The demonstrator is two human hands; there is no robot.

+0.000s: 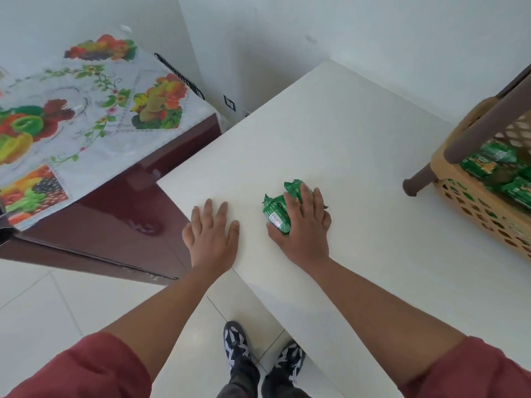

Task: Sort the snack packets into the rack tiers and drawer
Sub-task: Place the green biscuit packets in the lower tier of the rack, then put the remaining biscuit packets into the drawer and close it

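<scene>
Left hand, centre frame: fingers spread, flat on counter, holding nothing. Right hand just beside it: fingers curled over green snack packets, pinning them to counter. Rack, right edge, already holds green packets. Judgement: close fingers fully under the cluster before lifting, or 1 may slip out.

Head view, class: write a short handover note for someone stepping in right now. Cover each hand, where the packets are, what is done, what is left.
Left hand: open, flat on the table, holding nothing.
Right hand: fingers spread over a bunch of green packets on the table; whether it grips them I cannot tell.
Rack: at the table's right edge, its visible tier already holds more green packets.
Done: some packets are in the rack.
Left: the bunch under the right hand. The drawer is not in view.
</scene>
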